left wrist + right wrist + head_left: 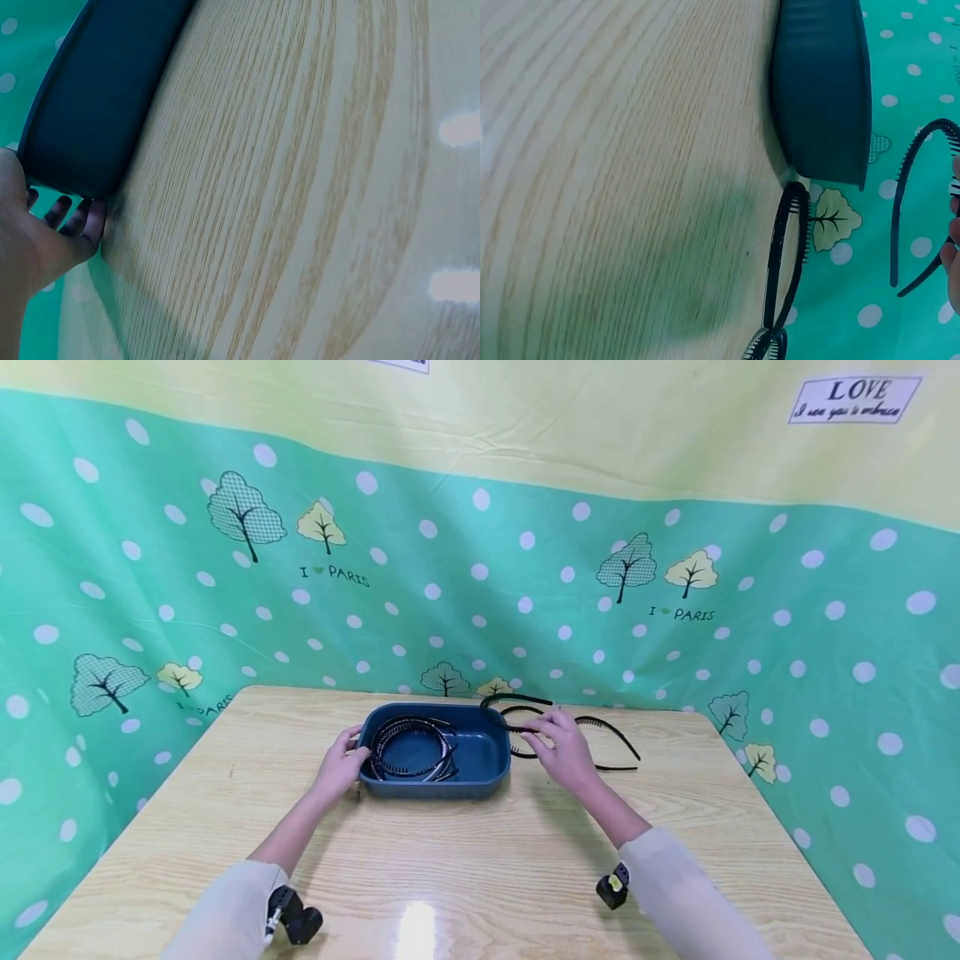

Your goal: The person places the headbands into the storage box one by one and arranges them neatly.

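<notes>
A dark blue plastic bin [431, 789] stands on the table, with several headbands [411, 722] piled in its left part. My left hand [343, 766] holds the bin's left end, thumb at the rim and fingers along the outside wall. In the left wrist view, those fingers [94, 225] touch the end wall. My right hand [562, 747] pinches a black toothed headband [517, 697] above the bin's right end. The right wrist view shows this headband [900, 195] raised off the table, its two tips pointing down; the hand is mostly cut off there.
More black headbands [618, 737] lie on the wooden table [450, 860] to the bin's right, near the back edge. In the right wrist view, two of the loose headbands [775, 262] touch or overlap. A green dotted curtain [480, 610] hangs behind the table.
</notes>
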Available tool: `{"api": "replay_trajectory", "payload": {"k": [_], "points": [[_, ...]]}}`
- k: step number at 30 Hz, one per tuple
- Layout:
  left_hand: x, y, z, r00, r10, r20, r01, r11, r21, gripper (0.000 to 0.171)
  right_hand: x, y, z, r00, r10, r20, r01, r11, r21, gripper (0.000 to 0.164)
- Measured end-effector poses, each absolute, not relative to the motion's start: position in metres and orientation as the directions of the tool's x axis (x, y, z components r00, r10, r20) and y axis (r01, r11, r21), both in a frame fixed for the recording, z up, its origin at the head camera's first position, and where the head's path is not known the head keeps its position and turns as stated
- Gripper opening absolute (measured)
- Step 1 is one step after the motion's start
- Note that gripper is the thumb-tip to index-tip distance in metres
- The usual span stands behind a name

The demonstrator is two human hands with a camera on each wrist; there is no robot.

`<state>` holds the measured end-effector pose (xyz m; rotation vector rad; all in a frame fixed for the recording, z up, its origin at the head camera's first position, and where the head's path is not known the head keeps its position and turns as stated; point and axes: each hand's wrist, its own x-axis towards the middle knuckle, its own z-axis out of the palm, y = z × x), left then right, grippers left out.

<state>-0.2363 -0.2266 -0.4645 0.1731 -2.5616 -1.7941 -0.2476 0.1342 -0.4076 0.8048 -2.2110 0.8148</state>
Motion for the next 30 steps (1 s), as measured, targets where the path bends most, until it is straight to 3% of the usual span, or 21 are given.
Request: {"api": "replay_trajectory", "payload": {"k": [23,30], "points": [[-0.236,-0.227,-0.466,-0.995,-0.094,-0.043,-0.073,0.345,0.936,0.05,-0.243,0.118,-0.412,-0.626,-0.339,0.702,-0.709,0.621,-0.333,0.013],[-0.236,-0.227,-0.465,-0.995,-0.086,-0.049,-0.075,0.339,0.938,0.051,-0.243,0.109,-0.414,-0.586,-0.358,0.727,-0.748,0.585,-0.315,0.013]]}}
